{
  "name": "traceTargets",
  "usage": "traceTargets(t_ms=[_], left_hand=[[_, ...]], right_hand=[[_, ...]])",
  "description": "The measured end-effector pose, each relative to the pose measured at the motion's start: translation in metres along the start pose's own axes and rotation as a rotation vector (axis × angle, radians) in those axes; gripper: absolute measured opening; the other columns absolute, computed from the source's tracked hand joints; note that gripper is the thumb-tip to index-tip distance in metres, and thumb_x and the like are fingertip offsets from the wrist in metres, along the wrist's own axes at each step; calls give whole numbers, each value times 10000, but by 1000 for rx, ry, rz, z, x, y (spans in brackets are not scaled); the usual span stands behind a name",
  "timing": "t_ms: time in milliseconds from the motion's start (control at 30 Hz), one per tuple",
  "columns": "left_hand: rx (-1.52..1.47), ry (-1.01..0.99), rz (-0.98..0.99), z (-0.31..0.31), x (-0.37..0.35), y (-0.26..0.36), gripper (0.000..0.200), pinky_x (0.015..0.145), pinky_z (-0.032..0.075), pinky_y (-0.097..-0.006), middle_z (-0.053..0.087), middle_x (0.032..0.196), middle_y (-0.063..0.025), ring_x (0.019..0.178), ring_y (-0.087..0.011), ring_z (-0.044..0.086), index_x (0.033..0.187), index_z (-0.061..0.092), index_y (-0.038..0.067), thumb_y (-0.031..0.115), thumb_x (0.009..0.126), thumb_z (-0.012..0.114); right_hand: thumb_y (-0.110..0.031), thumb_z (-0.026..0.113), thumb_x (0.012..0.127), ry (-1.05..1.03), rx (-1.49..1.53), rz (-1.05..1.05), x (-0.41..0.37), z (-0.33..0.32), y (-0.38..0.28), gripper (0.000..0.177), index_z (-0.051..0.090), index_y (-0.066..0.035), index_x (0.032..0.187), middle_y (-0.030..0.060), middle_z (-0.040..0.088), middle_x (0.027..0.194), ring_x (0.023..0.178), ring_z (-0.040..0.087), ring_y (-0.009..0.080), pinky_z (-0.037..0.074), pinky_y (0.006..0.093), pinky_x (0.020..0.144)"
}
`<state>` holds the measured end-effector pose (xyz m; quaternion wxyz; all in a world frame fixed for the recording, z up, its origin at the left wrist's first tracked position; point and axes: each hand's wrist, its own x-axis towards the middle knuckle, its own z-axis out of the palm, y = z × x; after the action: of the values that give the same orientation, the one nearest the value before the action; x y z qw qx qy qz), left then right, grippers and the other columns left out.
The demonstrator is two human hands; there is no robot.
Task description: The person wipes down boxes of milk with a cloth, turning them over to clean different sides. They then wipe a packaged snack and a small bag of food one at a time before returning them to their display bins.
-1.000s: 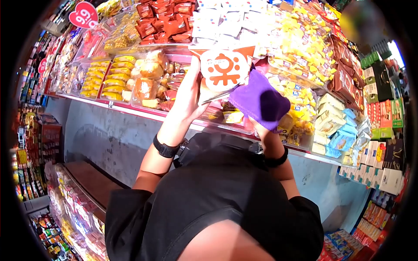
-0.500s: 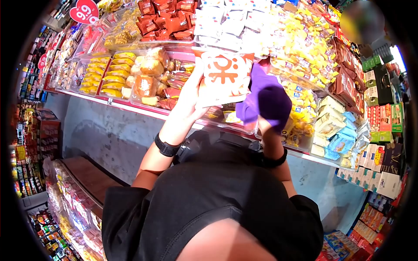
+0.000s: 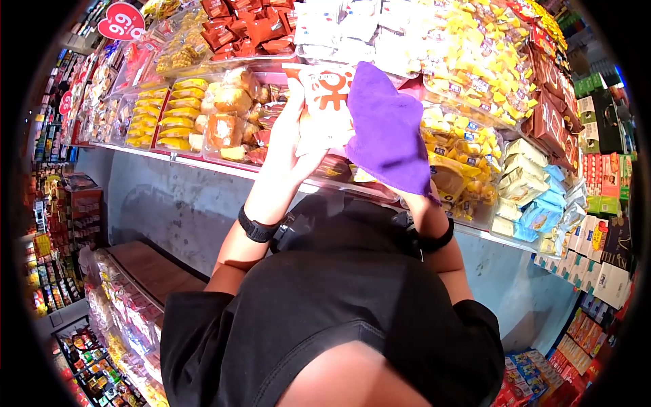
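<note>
A white and red-brown snack packet [image 3: 329,88] with a red-brown symbol is held up by my left hand [image 3: 298,146], whose fingers are at its left side and lower part. A purple cloth [image 3: 390,125] hangs over the packet's right part. My right hand [image 3: 415,198] is behind and below the cloth, which hides its fingers. Both hands are above the front row of snack bins.
Clear bins of yellow packets [image 3: 183,115], bread rolls [image 3: 230,102], red-brown packets [image 3: 254,27] and yellow-white packets [image 3: 475,54] surround the hands. The display's front edge [image 3: 224,167] runs below. Lower left is another snack shelf [image 3: 125,305].
The purple cloth has swung up and left, spreading from a bunched shape across the packet's right part. The packet has shifted slightly left and up in view.
</note>
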<state>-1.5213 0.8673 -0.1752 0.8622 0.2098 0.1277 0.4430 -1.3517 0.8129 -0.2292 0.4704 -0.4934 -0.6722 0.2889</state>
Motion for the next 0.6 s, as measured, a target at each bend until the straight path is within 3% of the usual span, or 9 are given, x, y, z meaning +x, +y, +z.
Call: traceTargets(t_ms=[67, 100, 233, 367, 500, 600], left_hand=[[775, 27, 175, -3, -2, 1, 491, 960, 389, -334, 485, 1237, -146, 1082, -201, 517, 1304, 315, -35, 183, 908, 505], [1035, 42, 249, 0, -4, 0, 504, 970, 375, -336, 472, 1251, -144, 1102, -207, 499, 1311, 312, -32, 196, 904, 504], [1557, 5, 446, 2, -14, -7, 559, 1010, 321, -345, 421, 1309, -137, 1183, -230, 425, 1338, 301, -16, 248, 888, 501], [1680, -28, 442, 3, -23, -15, 601, 1041, 281, -353, 383, 1352, -131, 1244, -248, 369, 1358, 293, -5, 288, 876, 499], [1242, -33, -12, 23, -26, -20, 789, 1088, 147, -351, 213, 1451, -145, 1334, -239, 215, 1394, 183, -19, 397, 813, 519], [1401, -181, 140, -6, -25, -14, 778, 1088, 146, -352, 231, 1444, -144, 1335, -246, 215, 1389, 202, -19, 388, 811, 526]], right_hand=[[-147, 617, 782, -4, 25, 16, -3, 1, -1, 363, 539, -36, 1120, 123, 563, 1103, 1031, 532, 246, 421, 355, 881], [-148, 614, 787, -2, 37, 21, -5, 0, -1, 364, 537, -35, 1123, 124, 561, 1108, 1037, 529, 247, 418, 356, 886], [-154, 601, 803, -5, 63, 40, -12, -1, -2, 365, 527, -34, 1139, 126, 553, 1129, 1062, 516, 253, 406, 362, 909], [-161, 588, 819, 2, 44, 45, -15, -4, 1, 366, 517, -32, 1155, 128, 544, 1151, 1087, 504, 258, 394, 368, 931], [-167, 575, 836, 27, -31, 17, -9, -8, 10, 368, 507, -30, 1170, 131, 535, 1172, 1111, 491, 264, 382, 374, 953], [-194, 554, 849, 7, -91, -21, 2, -2, 2, 402, 484, -42, 1214, 132, 504, 1227, 1165, 451, 278, 338, 395, 996]])
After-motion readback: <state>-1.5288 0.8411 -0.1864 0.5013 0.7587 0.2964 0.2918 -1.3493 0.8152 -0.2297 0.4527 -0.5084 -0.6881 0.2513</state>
